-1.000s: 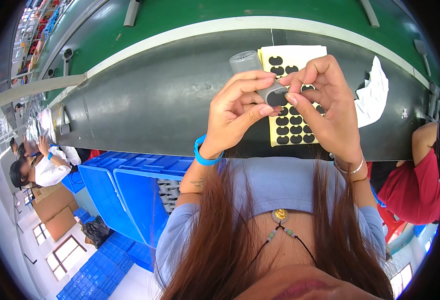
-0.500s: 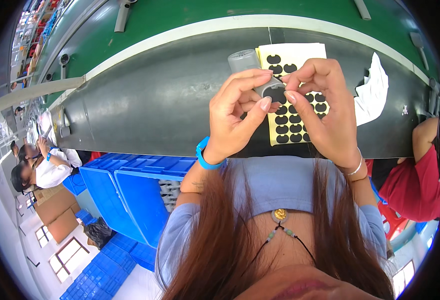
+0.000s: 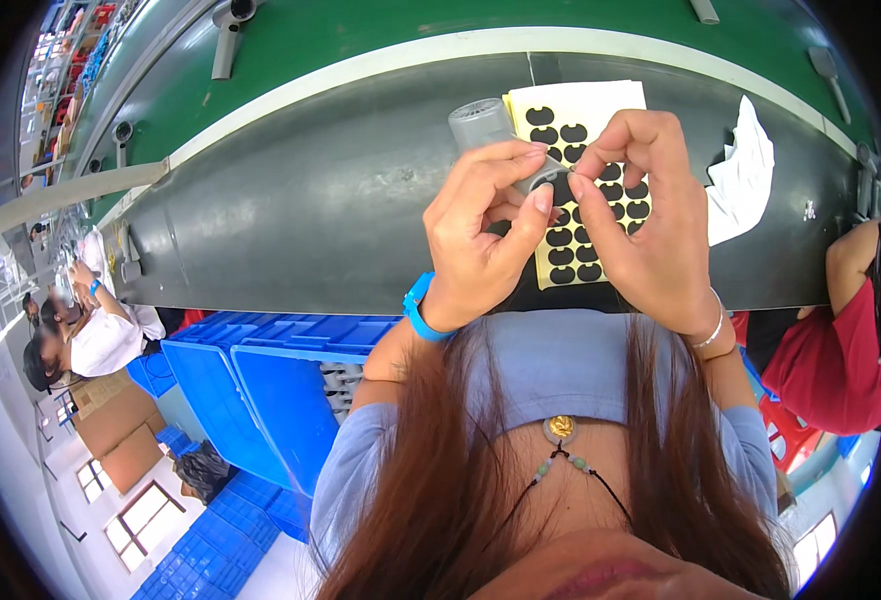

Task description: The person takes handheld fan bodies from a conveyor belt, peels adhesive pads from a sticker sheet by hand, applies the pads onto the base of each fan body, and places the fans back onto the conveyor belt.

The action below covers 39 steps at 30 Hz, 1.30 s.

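My left hand [image 3: 485, 225] is closed around a grey plastic housing [image 3: 480, 122], shaped like a hair dryer, with a slotted round end that points away from me. Its nearer rounded end lies between the fingers and thumb, partly hidden by them. At that end my right hand [image 3: 640, 215] pinches with thumb and forefinger. Whatever is in the pinch is too small to make out; a dark patch shows just beside it. Beneath both hands lies a pale yellow sheet [image 3: 608, 96] with rows of black rounded stickers [image 3: 559, 256].
Crumpled white paper [image 3: 745, 185] lies right of the sheet on the dark worktop [image 3: 290, 200]. Beyond runs a green conveyor [image 3: 360, 50] carrying grey parts [image 3: 227, 45]. Blue crates [image 3: 270, 400] stand at my left. Co-workers sit at both sides, one in a red sleeve [image 3: 830, 350].
Both hands stay together at the housing, with the right fingertips shifted slightly over its near end. The grey parts on the conveyor have moved left.
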Available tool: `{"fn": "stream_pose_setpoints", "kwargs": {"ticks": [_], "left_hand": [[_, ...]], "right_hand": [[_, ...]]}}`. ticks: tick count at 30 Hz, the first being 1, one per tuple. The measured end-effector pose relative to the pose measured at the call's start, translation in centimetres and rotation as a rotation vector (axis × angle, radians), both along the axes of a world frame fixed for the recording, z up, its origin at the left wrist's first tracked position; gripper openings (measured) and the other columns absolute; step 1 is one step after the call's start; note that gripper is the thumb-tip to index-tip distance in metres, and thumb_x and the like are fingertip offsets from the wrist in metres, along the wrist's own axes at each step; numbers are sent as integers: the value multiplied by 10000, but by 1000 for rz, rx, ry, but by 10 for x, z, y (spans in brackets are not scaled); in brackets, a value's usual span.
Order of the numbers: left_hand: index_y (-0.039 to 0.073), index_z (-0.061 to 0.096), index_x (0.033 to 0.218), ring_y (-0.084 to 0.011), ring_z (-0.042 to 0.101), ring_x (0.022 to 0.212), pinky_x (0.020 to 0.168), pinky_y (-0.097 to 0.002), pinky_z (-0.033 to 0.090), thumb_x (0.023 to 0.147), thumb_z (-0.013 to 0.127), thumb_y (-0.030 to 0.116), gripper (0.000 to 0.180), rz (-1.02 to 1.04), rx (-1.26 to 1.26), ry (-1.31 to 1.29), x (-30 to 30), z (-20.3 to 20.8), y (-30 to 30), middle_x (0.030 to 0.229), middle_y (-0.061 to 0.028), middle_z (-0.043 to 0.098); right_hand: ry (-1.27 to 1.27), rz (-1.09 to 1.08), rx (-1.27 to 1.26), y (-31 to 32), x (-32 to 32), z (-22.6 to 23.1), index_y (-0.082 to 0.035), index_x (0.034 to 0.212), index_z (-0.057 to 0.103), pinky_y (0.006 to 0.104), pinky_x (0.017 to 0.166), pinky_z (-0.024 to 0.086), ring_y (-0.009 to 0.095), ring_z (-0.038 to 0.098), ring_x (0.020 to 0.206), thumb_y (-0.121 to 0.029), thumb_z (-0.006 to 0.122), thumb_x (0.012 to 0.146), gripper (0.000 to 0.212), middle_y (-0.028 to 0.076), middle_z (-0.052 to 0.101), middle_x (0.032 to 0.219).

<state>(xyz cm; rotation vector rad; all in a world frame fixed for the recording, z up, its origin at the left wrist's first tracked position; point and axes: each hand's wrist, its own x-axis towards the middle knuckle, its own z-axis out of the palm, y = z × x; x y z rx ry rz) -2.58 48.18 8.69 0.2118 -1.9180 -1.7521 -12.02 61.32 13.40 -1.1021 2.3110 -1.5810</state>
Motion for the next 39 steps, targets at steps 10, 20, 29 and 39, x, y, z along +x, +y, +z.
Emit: {"fn": "stream_pose_setpoints", "kwargs": {"ticks": [10,20,29,39], "left_hand": [[-86,597,1069,-180,684,763,605,-238,581,850,621,-43,225,3,18,15,-1,0,-1,1126,-190,566],[-89,601,1059,-180,688,730,592,-233,574,843,621,-53,221,20,47,13,-1,2,-3,1117,-182,571],[-84,603,1067,-172,685,739,593,-232,577,842,632,-42,231,13,24,15,-1,2,-3,1114,-181,571],[-69,593,1073,-168,680,732,619,-246,572,897,572,-6,188,54,100,-4,9,7,-14,1143,-177,578]], "right_hand": [[103,-12,31,-3,1,-3,-35,1035,470,260,632,393,128,505,717,36,652,774,326,37,570,860],[191,-36,-37,-5,4,-7,-41,1024,464,255,657,403,121,539,778,33,681,775,338,46,579,907],[187,-18,24,-2,3,-3,-38,1066,443,265,668,423,130,564,813,35,683,774,385,56,580,914],[-125,95,-9,-3,-6,-3,-43,1120,545,290,796,423,170,604,940,-4,644,794,343,61,586,1092]]}}
